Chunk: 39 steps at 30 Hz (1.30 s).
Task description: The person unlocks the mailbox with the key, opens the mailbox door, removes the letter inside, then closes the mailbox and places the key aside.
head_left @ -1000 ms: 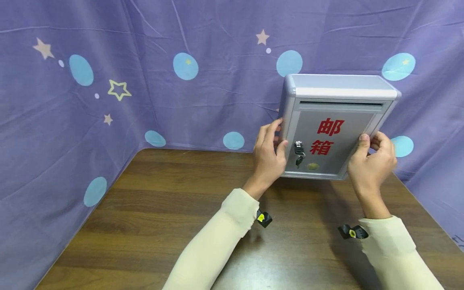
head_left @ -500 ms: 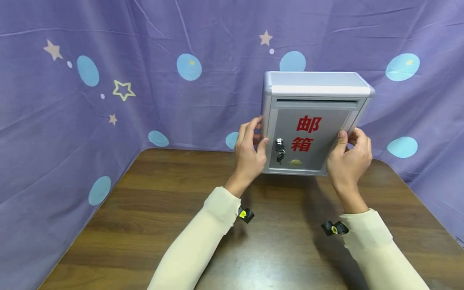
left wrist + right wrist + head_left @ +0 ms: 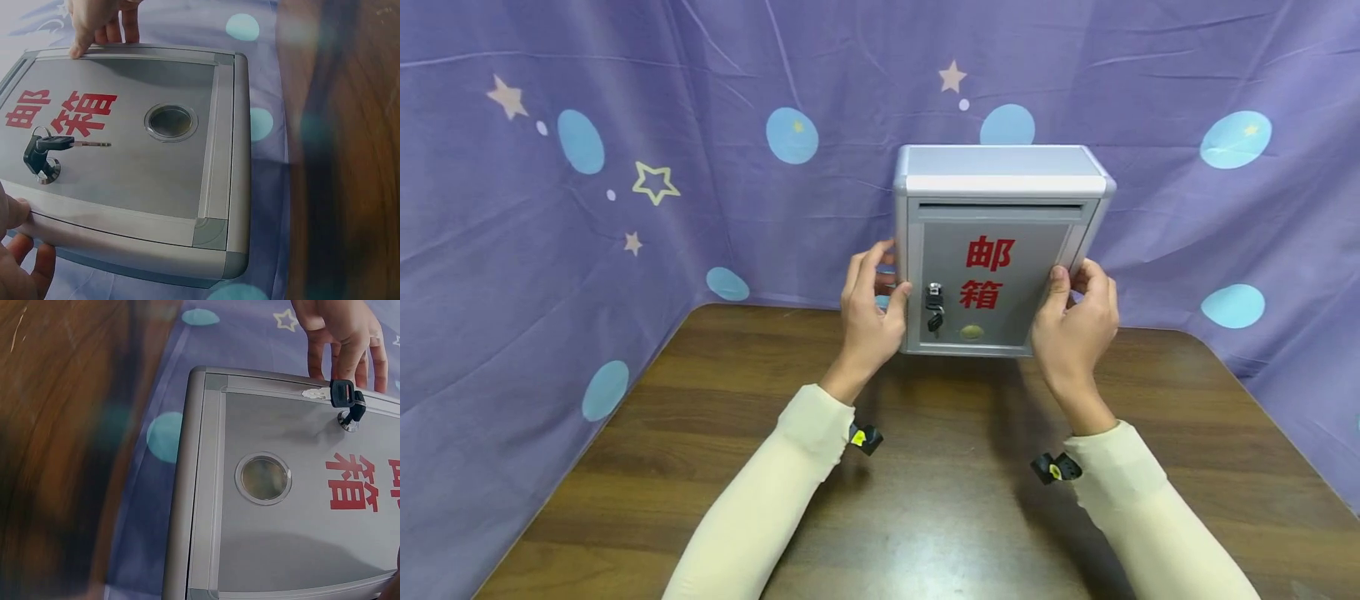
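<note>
A silver metal mailbox with red characters and a slot near its top hangs above the table, between both hands. My left hand grips its left side, with the thumb at the front edge and the fingers along the side. On the opposite side my right hand holds the edge, its thumb pressed on the front frame. Keys dangle from the lock on the door; the left wrist view shows a key in the lock. A round window sits low on the door.
A brown wooden table spreads below the mailbox. Behind it and at the left hangs a purple curtain with stars and blue spots. Black straps are at both wrists.
Both hands have carried the mailbox leftward, from the right side toward the middle of the head view. It hangs a little straighter now, and the grip looks the same.
</note>
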Motion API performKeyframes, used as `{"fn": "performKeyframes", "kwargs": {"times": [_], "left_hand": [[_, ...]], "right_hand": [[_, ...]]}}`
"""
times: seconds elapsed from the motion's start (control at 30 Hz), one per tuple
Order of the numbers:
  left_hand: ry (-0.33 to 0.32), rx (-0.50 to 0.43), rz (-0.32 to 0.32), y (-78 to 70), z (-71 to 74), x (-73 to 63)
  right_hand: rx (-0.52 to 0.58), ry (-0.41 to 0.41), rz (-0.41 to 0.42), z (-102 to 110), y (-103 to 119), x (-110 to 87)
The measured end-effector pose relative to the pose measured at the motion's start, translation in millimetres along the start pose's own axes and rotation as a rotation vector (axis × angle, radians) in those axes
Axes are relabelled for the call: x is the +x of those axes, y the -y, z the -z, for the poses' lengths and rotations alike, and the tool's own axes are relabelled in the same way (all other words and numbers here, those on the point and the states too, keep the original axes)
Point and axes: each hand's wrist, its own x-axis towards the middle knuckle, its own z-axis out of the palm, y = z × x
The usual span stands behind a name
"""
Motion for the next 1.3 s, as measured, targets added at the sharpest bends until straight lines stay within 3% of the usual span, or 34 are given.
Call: {"fn": "performKeyframes", "kwargs": {"times": [0.27,0.43,0.87,1.17,1.3], "left_hand": [[0.006,0.003,0.002,9.9,20.4,2.1],[0.015,0.021,0.020,13.9,28.1,-1.1],[0.007,0.017,0.062,26.5,28.5,-12.3],[-0.006,0.038,0.069,11.2,24.9,-11.3],[0.000,0.049,0.086,19.4,24.5,-16.2]], "right_hand": [[-0.009,0.020,0.030,-16,4,-12.0],[-0.003,0.025,0.000,-24,4,-20.2],[-0.033,0.047,-0.012,-33,-8,-28.6],[-0.052,0.068,-0.004,-39,-17,-33.3],[-0.058,0.081,-0.006,-40,-21,-36.9]]}}
